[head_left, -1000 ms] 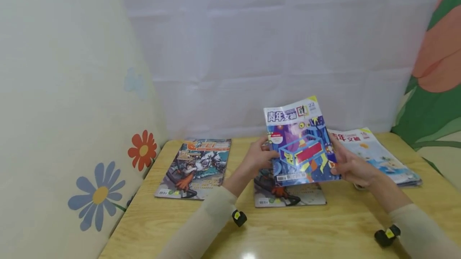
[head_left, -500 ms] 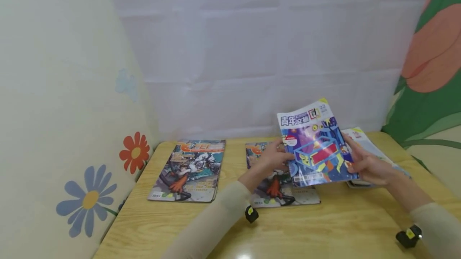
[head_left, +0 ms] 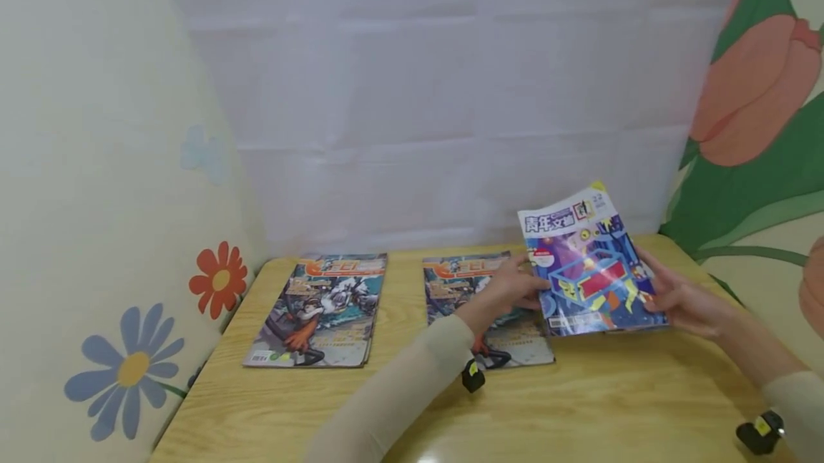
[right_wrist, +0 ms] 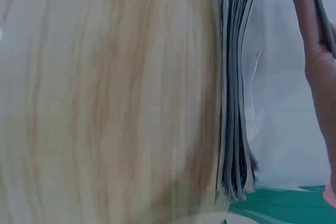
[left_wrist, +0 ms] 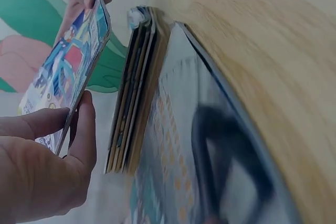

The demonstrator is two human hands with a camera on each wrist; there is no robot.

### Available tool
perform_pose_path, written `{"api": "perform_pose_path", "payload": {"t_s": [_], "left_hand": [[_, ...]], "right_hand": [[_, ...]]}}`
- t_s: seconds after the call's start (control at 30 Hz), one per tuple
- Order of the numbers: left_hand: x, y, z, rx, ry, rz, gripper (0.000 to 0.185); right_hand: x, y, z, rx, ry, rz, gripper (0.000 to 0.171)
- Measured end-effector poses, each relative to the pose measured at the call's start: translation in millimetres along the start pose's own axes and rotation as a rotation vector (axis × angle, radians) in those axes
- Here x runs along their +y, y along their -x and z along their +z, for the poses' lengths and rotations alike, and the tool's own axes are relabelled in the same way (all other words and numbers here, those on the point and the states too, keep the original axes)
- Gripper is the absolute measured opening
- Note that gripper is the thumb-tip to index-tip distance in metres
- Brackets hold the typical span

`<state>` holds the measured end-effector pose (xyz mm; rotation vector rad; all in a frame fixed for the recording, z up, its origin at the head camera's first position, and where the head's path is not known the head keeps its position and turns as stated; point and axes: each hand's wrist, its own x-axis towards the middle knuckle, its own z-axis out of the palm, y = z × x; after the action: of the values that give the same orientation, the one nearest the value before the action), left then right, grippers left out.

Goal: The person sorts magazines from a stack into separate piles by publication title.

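Both hands hold a purple-and-blue magazine (head_left: 582, 273) above the right part of the table, its cover facing up and its top tilted away. My left hand (head_left: 505, 291) pinches the left edge between thumb and fingers, as the left wrist view shows of this hand (left_wrist: 47, 166) too. At the opposite edge my right hand (head_left: 689, 302) grips with its thumb on the cover. Below the held magazine lies a magazine stack (right_wrist: 234, 93), almost wholly hidden in the head view. Under my left forearm lies an orange-titled magazine (head_left: 450, 291), partly covered.
Another orange-titled magazine (head_left: 322, 313) lies at the left of the wooden table (head_left: 579, 406). A white cloth backdrop (head_left: 418, 91) hangs behind the table. Painted walls stand on both sides, with a flower (head_left: 131, 370) on the left one.
Both hands have carried the purple-and-blue magazine to the right, from over the middle magazine to over the stack on the right. The head view has turned slightly right.
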<state>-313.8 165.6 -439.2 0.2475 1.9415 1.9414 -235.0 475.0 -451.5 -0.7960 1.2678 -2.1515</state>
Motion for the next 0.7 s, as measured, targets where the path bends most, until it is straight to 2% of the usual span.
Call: {"api": "perform_pose_path", "payload": {"t_s": [0.2, 0.37, 0.47, 0.57, 0.7], "left_hand": [[-0.9, -7.7, 23.3, 0.009, 0.119, -0.047, 0.065], [0.0, -8.9, 42.4, 0.043, 0.114, -0.045, 0.049], [-1.9, -9.7, 51.2, 0.02, 0.135, -0.044, 0.039], [-7.0, -11.0, 59.5, -0.011, 0.181, -0.045, 0.035], [-15.0, -11.4, 71.1, 0.001, 0.232, -0.045, 0.032]], "right_hand": [[-5, 13, -9, 0.116, 0.047, -0.036, 0.095], [-13, 23, -16, 0.317, 0.158, -0.018, 0.092], [-17, 30, -22, 0.414, 0.211, -0.001, 0.097], [-19, 37, -29, 0.458, 0.255, 0.003, 0.107], [-18, 42, -36, 0.514, 0.328, 0.042, 0.112]]}}
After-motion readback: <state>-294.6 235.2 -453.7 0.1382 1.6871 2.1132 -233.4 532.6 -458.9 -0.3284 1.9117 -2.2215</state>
